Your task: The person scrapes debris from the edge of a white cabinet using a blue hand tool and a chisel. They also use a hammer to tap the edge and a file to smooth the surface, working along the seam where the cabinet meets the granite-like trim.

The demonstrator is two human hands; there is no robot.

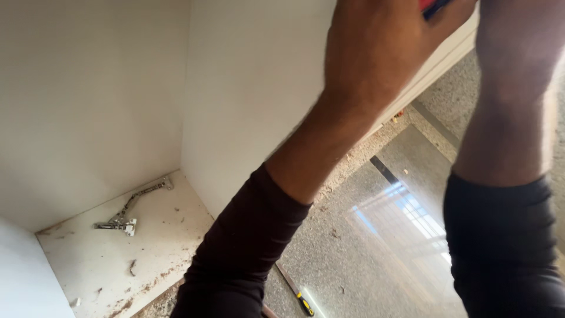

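My left hand (376, 53) reaches up along the white side panel (253, 88) of an open cabinet, its fingers closed around a red and blue tool handle (432, 6) at the top edge of view. My right forearm (512, 106) rises beside it on the right; that hand itself is cut off above the frame. Both arms wear dark sleeves. A metal cabinet hinge (126, 215) lies loose on the cabinet's white bottom board (100, 265).
Sawdust and wood chips are scattered on the bottom board and along the cabinet's front edge. A screwdriver with a yellow and black handle (299, 294) lies on the speckled grey floor (376, 247), which shows a bright window reflection.
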